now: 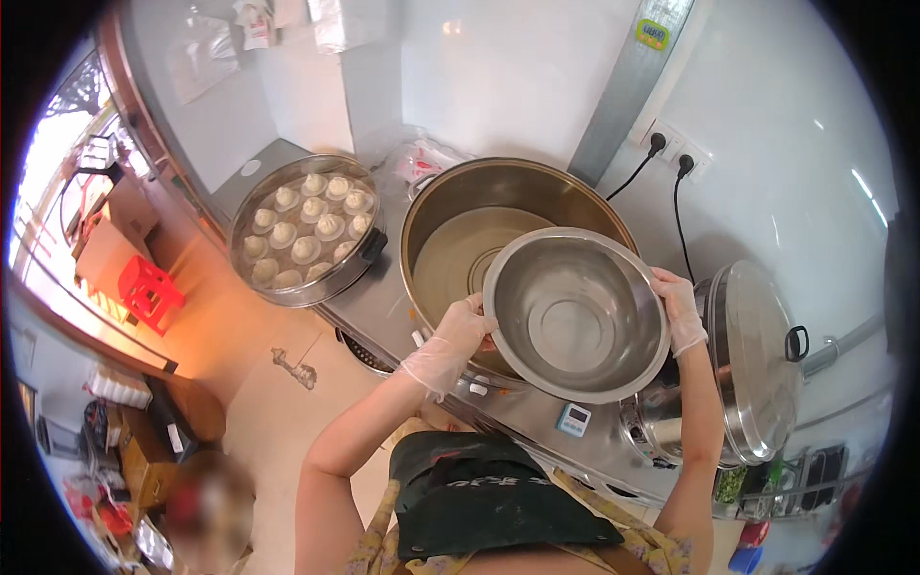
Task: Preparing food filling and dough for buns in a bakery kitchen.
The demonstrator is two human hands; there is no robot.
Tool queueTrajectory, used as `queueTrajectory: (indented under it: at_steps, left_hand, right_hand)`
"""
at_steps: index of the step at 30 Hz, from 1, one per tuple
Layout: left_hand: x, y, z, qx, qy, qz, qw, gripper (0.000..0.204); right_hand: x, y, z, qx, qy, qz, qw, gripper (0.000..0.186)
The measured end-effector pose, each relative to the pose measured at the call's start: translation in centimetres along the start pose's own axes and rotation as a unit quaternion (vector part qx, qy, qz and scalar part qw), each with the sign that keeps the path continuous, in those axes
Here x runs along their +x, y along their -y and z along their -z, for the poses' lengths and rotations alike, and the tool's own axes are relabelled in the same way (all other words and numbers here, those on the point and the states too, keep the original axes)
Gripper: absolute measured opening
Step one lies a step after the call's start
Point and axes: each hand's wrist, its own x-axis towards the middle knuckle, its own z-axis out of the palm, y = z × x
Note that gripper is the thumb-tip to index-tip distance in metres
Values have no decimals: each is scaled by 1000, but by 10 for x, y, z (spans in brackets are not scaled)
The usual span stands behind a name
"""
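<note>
Between both hands I hold a wide stainless steel basin [573, 331] over the near right part of a large metal pot [422, 249]. My left hand [464, 329], in a clear plastic glove, grips the basin's left rim. On the opposite side my right hand [678, 305], gloved the same way, is closed on the right rim. The basin's inside shows bare metal or a little clear liquid; I cannot tell which. Pale liquid seems to lie in the pot, whose near right side the basin hides.
A round steamer tray [331, 286] of pleated buns stands to the left on the metal counter [379, 316]. To the right is a lidded steel steamer [752, 364]. A small timer [574, 420] sits at the counter's front. Black plugs [685, 165] with cords hang on the wall.
</note>
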Motion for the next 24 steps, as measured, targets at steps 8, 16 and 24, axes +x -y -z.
queueTrajectory:
  at_steps: [8, 16, 24]
  left_hand:
    - [92, -11, 66, -31, 48, 84, 995, 44]
    - [133, -25, 99, -36, 112, 116, 986, 38]
    - [143, -32, 113, -72, 141, 160, 974, 35]
  right_hand:
    - [63, -4, -49, -14, -58, -71, 996, 27]
    - [71, 22, -85, -111, -130, -97, 980, 25]
    - [78, 55, -111, -159, -152, -110, 969, 28]
